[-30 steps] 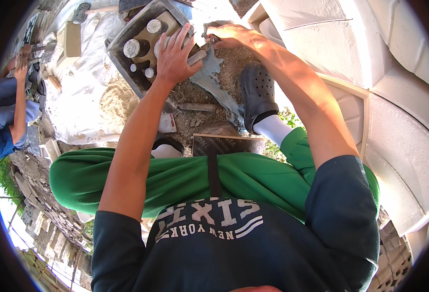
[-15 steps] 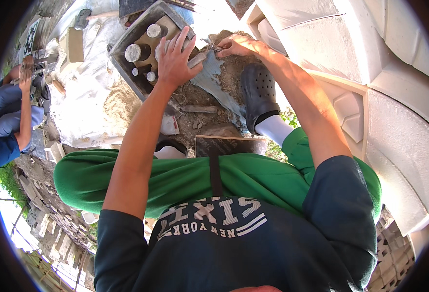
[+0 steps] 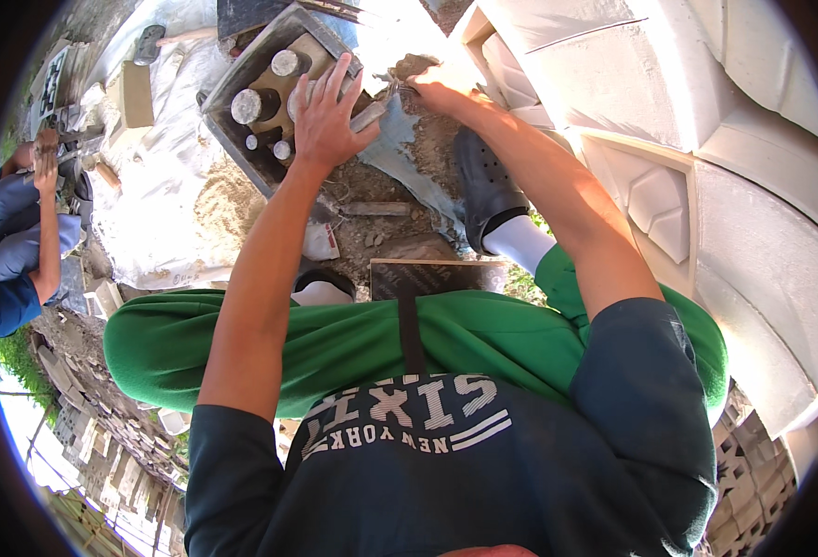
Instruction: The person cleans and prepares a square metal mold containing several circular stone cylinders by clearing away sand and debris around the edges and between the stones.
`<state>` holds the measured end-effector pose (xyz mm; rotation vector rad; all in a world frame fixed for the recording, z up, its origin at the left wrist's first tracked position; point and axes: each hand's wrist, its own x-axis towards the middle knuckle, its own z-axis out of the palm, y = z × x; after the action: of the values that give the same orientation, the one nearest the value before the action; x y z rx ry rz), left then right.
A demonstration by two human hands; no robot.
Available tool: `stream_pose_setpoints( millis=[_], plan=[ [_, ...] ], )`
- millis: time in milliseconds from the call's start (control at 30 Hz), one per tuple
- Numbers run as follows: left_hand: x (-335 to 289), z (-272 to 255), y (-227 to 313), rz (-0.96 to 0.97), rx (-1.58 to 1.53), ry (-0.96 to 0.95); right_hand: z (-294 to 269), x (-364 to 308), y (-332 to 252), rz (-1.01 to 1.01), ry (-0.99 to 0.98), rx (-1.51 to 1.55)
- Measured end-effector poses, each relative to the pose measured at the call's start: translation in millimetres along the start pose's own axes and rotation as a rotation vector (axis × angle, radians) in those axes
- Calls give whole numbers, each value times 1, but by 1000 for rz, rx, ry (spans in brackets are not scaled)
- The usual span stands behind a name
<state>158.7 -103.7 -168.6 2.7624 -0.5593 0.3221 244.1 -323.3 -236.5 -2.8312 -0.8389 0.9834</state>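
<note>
My left hand (image 3: 328,121) lies with fingers spread over the right side of a dark box-shaped mould (image 3: 234,137). The mould holds sandy grey-brown material, and several round pale-topped cylinders stand up from it, such as one large cylinder (image 3: 246,107). By the left thumb a short grey bar (image 3: 368,116) juts out from the mould's right side. Just right of the mould, my right hand (image 3: 435,90) is closed low over a small heap of damp sand (image 3: 428,130). Something thin shows at its fingertips, but I cannot make out what.
A blue sheet (image 3: 398,148) with sand on it runs toward my grey clog (image 3: 491,181). Large pale moulded blocks (image 3: 613,84) stand along the right. At the far left another person's hand (image 3: 46,172) is at work. A mallet (image 3: 148,45) lies at the upper left.
My right hand has turned slightly, its fingers now lower and more hidden over the sand. My left hand stays on the mould. The whole view has shifted a little.
</note>
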Motion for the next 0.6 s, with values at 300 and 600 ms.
stream_pose_setpoints(
  millis=[300,600],
  plan=[
    [-10,-6,-12,-23,22,-35,19,-25,-15,-90,425,549],
    [-1,-3,-3,-5,17,-20,14,-11,15,-147,527,79]
  ],
)
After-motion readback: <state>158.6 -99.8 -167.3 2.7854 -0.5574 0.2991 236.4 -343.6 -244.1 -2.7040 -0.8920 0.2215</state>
